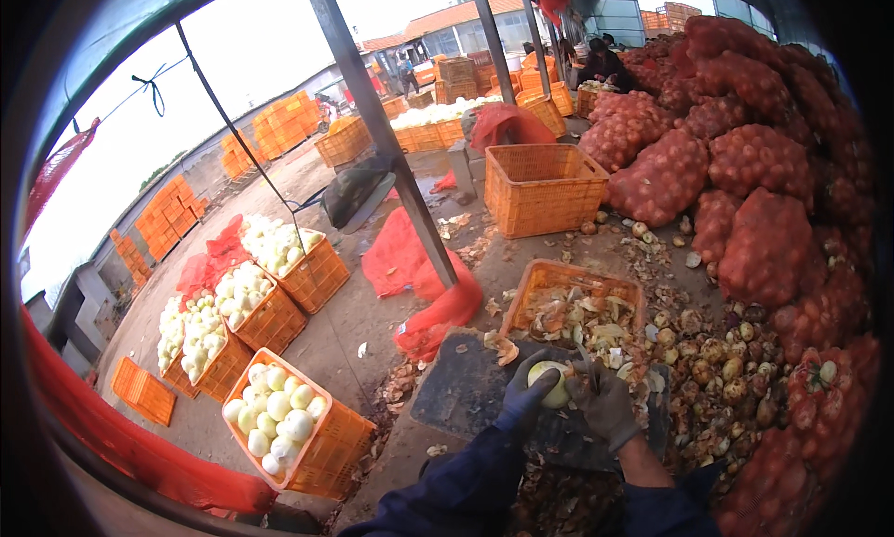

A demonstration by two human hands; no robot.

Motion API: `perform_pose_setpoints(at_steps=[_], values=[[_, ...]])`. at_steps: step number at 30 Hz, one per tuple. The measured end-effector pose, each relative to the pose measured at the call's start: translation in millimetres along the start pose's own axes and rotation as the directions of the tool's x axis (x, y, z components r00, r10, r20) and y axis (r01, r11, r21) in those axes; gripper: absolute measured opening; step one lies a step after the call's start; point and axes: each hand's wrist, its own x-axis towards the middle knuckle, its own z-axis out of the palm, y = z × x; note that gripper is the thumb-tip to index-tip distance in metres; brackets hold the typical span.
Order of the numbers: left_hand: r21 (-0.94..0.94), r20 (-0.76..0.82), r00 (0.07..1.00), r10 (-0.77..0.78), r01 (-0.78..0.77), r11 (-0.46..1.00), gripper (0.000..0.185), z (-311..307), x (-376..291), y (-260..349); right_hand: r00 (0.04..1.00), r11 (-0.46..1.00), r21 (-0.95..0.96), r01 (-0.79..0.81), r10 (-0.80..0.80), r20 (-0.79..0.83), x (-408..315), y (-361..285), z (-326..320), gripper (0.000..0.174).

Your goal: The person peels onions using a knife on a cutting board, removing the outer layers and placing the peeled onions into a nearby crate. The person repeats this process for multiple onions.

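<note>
My gloved left hand [525, 394] grips a pale, mostly peeled onion [550, 385] over a dark board [457, 390]. Against the onion's right side is my gloved right hand [606, 406], its fingers closed around a knife [585, 361]. The blade points up and away from me; its lower part is hidden by the fingers. Just beyond both hands, an orange plastic crate [534, 275] holds onion skins and trimmings [580, 313]. Unpeeled onions [719, 369] lie in a loose heap to the right of the board.
Red mesh sacks of onions [761, 247] are piled high on the right. At left stands an orange crate of peeled onions [328, 460], with several more behind. A metal post [419, 209] rises beyond the board beside red netting [440, 320]. A person [602, 65] sits farther back.
</note>
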Motion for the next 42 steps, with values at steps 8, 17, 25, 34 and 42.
perform_pose_setpoints(at_steps=[8, 17, 25, 34, 42], values=[[-0.161, 0.193, 0.980, -0.045, 0.077, 0.984, 0.082, 22, -3, 11, 0.980, 0.931, 0.350, -0.106, 0.157, -0.122, 1, -9, -15, 0.020], [-0.170, 0.261, 0.965, -0.028, 0.075, 0.983, 0.095, 24, -16, 20, 0.958, 0.990, -0.030, -0.135, 0.123, -0.260, 10, 20, -43, 0.025], [-0.193, 0.262, 0.963, -0.061, 0.114, 0.975, 0.095, 26, -21, 35, 0.985, 0.982, 0.120, -0.147, 0.157, -0.073, -6, -10, -56, 0.038], [0.079, 0.248, 0.963, -0.103, 0.086, 0.993, 0.099, 21, -17, 30, 0.986, 0.990, -0.136, 0.041, -0.062, -0.153, -5, 15, -27, 0.025], [0.331, 0.399, 0.913, 0.088, -0.233, 0.914, 0.109, 11, -13, 27, 0.987, 0.987, -0.024, -0.160, 0.160, 0.026, -3, 14, -53, 0.066]])
